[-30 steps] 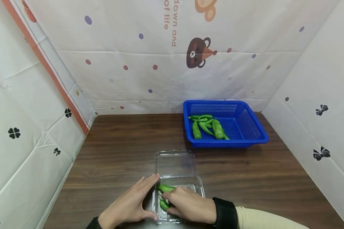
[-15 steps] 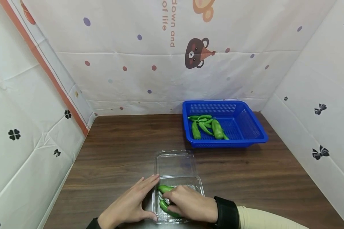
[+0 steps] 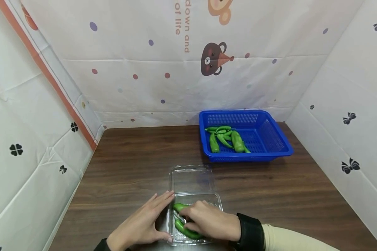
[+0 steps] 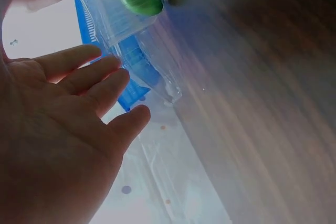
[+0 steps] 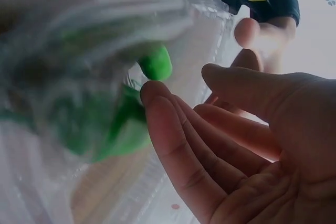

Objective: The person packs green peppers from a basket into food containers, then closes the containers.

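A clear plastic clamshell container (image 3: 191, 179) lies open at the table's near edge, lid flat behind the tray. Two green peppers (image 3: 179, 206) lie in its tray. My right hand (image 3: 198, 218) is inside the tray, with relaxed fingers resting on the peppers; the right wrist view shows the fingers of that hand (image 5: 226, 129) loosely extended, one tip beside a green pepper (image 5: 155, 61). My left hand (image 3: 158, 218) lies flat on the table with straight fingers against the tray's left wall. In the left wrist view that hand (image 4: 79, 108) is spread beside the container (image 4: 131, 51).
A blue plastic basket (image 3: 279, 139) with several green peppers (image 3: 226, 137) stands at the far right of the brown wooden table (image 3: 128, 157). Patterned white sheets wall the table on the left, back and right.
My right hand has drawn slightly back in the tray, and the lower pepper now shows more along the tray's front. The left hand has stayed put.
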A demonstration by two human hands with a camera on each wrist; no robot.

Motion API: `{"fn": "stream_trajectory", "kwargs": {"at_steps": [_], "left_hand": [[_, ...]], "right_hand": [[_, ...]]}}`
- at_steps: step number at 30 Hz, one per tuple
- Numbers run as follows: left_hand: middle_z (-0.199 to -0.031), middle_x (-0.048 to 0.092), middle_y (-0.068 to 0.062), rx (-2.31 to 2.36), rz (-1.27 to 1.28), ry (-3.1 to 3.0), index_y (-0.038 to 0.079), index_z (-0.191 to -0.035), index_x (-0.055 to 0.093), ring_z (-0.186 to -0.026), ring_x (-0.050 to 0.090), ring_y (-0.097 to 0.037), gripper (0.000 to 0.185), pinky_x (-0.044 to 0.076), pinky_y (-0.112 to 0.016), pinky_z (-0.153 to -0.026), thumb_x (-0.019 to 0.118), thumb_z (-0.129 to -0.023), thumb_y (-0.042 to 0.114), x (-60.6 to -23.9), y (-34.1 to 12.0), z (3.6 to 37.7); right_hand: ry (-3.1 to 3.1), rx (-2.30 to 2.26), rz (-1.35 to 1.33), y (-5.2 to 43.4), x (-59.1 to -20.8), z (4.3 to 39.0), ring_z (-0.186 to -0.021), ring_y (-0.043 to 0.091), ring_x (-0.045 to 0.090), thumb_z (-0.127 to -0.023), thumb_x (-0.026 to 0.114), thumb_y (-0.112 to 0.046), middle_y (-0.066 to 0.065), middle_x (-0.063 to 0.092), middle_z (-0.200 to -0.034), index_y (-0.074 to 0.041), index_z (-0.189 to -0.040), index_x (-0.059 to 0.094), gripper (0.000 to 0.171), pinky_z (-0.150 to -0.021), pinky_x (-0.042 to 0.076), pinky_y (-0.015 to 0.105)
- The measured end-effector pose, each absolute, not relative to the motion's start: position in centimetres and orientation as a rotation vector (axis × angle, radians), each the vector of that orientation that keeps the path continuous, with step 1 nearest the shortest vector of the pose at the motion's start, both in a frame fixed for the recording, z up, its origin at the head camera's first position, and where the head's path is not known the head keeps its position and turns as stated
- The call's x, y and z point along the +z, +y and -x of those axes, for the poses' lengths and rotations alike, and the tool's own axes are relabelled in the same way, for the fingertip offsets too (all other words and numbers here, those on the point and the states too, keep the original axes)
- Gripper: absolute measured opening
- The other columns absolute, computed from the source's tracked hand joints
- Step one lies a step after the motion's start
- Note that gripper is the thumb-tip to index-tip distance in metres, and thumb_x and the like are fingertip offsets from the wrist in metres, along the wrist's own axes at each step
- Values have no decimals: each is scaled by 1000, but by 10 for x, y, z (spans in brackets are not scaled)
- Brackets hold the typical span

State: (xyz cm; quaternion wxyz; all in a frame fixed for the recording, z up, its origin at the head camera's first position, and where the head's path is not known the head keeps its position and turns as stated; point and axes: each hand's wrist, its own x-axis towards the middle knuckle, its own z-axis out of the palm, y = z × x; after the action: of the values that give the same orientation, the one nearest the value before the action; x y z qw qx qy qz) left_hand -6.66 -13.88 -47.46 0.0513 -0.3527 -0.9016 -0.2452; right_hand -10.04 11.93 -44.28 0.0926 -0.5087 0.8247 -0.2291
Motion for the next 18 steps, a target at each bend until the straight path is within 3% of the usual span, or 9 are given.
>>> {"fn": "stream_trajectory", "kwargs": {"at_steps": [8, 13, 18], "left_hand": [[-164, 36, -9, -689, 1068, -2749, 2, -158, 38, -148, 38, -32, 105, 31, -57, -119, 82, -81, 58, -461, -132, 81], [-164, 35, -13, -676, 1104, -2745, -1, -158, 36, -149, 37, -33, 102, 29, -58, -120, 78, -85, 58, -449, -126, 95], [-166, 31, -13, -709, 1132, -2771, 5, -162, 29, -152, 32, -29, 100, 27, -55, -122, 70, -90, 62, -440, -118, 110]], "right_hand": [[2501, -734, 1511, 129, -426, 111, -66, -16, 51, -97, 73, -16, -9, 72, -90, -9, -116, 74, 20, -57, 41, 4], [2591, -746, 1542, 135, -418, 124, -66, -13, 55, -97, 74, -17, -4, 76, -95, -10, -116, 75, 20, -58, 44, 4], [2638, -805, 1517, 143, -411, 142, -75, -7, 62, -97, 74, -17, -3, 75, -97, -10, -116, 75, 20, -65, 51, 11]]}}
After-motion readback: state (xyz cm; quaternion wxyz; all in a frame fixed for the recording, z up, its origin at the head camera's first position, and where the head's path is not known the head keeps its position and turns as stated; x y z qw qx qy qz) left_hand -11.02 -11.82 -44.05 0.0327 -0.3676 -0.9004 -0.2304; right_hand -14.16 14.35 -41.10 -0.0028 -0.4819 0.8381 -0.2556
